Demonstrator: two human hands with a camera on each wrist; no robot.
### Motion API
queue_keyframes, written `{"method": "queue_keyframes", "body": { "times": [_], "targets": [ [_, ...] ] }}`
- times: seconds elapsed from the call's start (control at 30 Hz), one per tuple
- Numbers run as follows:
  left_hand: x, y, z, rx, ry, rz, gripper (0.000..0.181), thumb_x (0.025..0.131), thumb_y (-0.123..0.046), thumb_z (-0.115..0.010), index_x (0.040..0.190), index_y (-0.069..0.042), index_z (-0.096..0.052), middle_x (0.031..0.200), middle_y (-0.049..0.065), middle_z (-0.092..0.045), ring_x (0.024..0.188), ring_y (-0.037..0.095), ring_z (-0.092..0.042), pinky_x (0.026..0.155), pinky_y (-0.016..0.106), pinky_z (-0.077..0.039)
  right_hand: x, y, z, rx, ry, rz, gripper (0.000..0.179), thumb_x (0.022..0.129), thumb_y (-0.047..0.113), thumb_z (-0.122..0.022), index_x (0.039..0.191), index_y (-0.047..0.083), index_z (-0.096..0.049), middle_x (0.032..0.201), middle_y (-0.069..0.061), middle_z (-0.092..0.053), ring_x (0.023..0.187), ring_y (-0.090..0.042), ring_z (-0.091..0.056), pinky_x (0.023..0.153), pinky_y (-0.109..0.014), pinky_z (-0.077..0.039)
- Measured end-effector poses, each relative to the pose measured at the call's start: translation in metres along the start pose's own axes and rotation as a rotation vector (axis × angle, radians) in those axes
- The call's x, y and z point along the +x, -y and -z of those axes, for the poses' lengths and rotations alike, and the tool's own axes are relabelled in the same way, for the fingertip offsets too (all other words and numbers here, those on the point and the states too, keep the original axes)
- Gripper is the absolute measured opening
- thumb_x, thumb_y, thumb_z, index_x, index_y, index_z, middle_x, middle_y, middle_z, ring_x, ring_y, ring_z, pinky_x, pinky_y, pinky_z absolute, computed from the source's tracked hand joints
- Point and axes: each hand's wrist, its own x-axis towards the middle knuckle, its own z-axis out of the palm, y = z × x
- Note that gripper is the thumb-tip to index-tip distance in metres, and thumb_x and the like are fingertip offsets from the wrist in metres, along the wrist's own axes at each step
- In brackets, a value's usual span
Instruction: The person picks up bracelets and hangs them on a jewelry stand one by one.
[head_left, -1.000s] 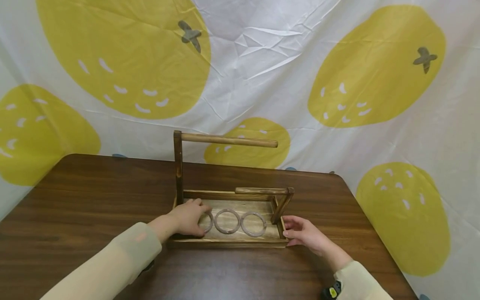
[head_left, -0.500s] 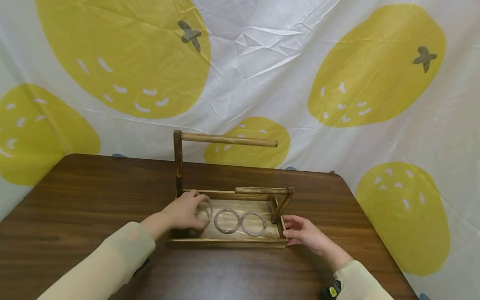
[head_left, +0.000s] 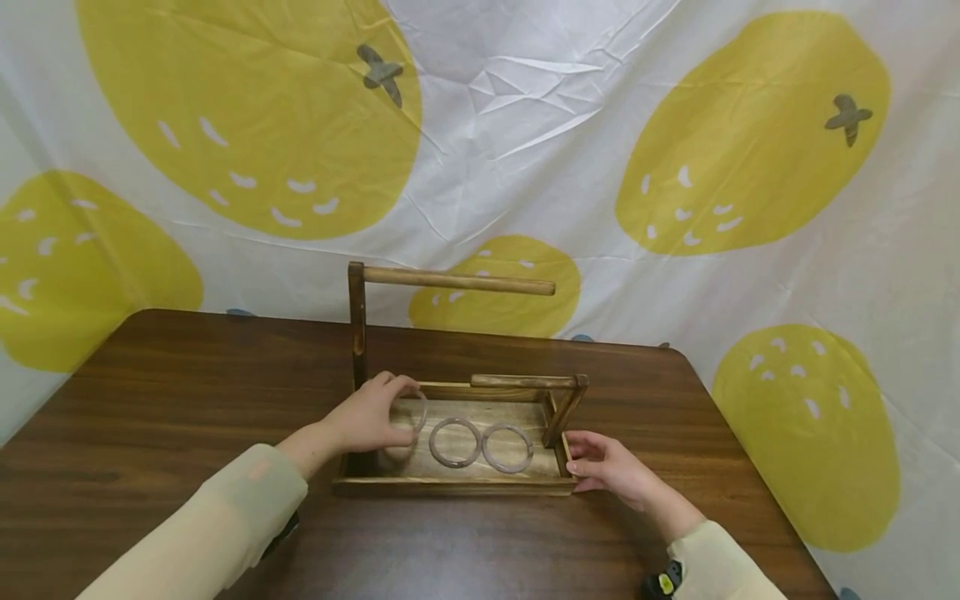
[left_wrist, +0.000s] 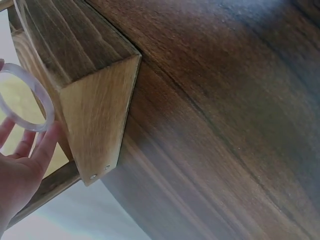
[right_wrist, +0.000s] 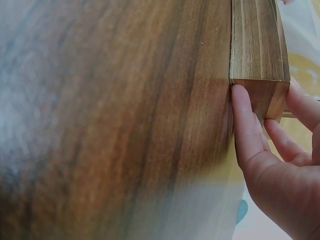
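Observation:
My left hand [head_left: 366,418] pinches a pale translucent bangle [left_wrist: 47,102] between thumb and fingers. It is raised off the tray floor and tilted up on edge, over the left end of a wooden bangle rack [head_left: 457,487]. Two similar bangles, a middle one [head_left: 454,465] and a right one [head_left: 507,469], lie flat side by side in the rack's tray. At the tray's right end, my right hand [head_left: 618,475] holds the end wall, thumb at its top edge and fingers against its outer face [right_wrist: 257,97].
A tall post on the rack's left carries a long horizontal bar [head_left: 457,280]. The shorter right post bears a lower bar [head_left: 525,382] pointing left. Dark wooden table [head_left: 240,375] lies beneath, with a lemon-print cloth [head_left: 517,167] hanging behind.
My left hand has lifted the leftmost bangle from lying in the tray to standing on edge, moving slightly up and back. The right hand stays at the tray's end.

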Motion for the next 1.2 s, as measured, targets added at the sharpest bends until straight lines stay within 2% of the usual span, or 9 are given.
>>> {"method": "queue_keyframes", "body": {
  "times": [0.13,0.33,0.6,0.87,0.97,1.2],
  "targets": [
    [0.0,-0.002,0.001,-0.034,-0.019,-0.004,0.057,0.07,-0.025,-0.075,0.12,-0.011,-0.054,0.11,0.015,-0.053,0.094,0.027,-0.054,0.083,0.042,-0.048,0.0,0.001,-0.001,0.002,0.003,0.007,0.065,0.09,0.01,-0.061,0.138,-0.017,-0.025,0.117,-0.026,-0.048,0.087,-0.012,-0.058,0.073,-0.032,-0.057],
    [0.002,-0.006,0.002,-0.099,-0.032,-0.011,0.054,0.072,-0.026,-0.076,0.118,-0.011,-0.053,0.112,0.018,-0.052,0.097,0.028,-0.053,0.085,0.043,-0.047,-0.001,0.002,-0.002,-0.001,-0.004,0.007,0.065,0.09,0.009,-0.061,0.138,-0.017,-0.025,0.117,-0.027,-0.048,0.087,-0.012,-0.058,0.073,-0.033,-0.057],
    [0.004,-0.013,0.007,-0.102,-0.072,-0.027,0.057,0.071,-0.025,-0.077,0.12,-0.008,-0.052,0.11,0.017,-0.053,0.098,0.026,-0.053,0.087,0.043,-0.047,-0.001,0.003,-0.002,0.006,0.002,0.004,0.064,0.091,0.008,-0.06,0.137,-0.017,-0.025,0.117,-0.026,-0.048,0.089,-0.013,-0.058,0.073,-0.033,-0.057],
    [0.007,-0.016,0.014,-0.119,-0.099,-0.027,0.058,0.072,-0.025,-0.076,0.122,-0.007,-0.052,0.108,0.016,-0.053,0.087,0.02,-0.047,0.075,0.034,-0.043,-0.001,0.006,-0.003,0.001,0.001,-0.002,0.063,0.091,0.008,-0.059,0.137,-0.017,-0.025,0.117,-0.026,-0.048,0.089,-0.013,-0.058,0.073,-0.033,-0.057],
    [0.007,-0.018,0.015,-0.143,-0.104,-0.028,0.059,0.073,-0.025,-0.076,0.124,-0.007,-0.051,0.109,0.017,-0.053,0.087,0.021,-0.048,0.073,0.033,-0.043,-0.001,0.005,-0.002,-0.003,0.002,-0.001,0.064,0.09,0.009,-0.06,0.137,-0.017,-0.025,0.117,-0.027,-0.048,0.089,-0.014,-0.058,0.073,-0.034,-0.057],
    [0.007,-0.023,0.016,-0.186,-0.104,-0.042,0.059,0.075,-0.024,-0.075,0.126,-0.008,-0.05,0.112,0.014,-0.051,0.1,0.027,-0.052,0.081,0.038,-0.049,-0.002,0.005,-0.002,-0.001,-0.003,-0.004,0.065,0.09,0.009,-0.061,0.137,-0.017,-0.025,0.116,-0.026,-0.048,0.088,-0.014,-0.058,0.074,-0.034,-0.057]
  ]
}}
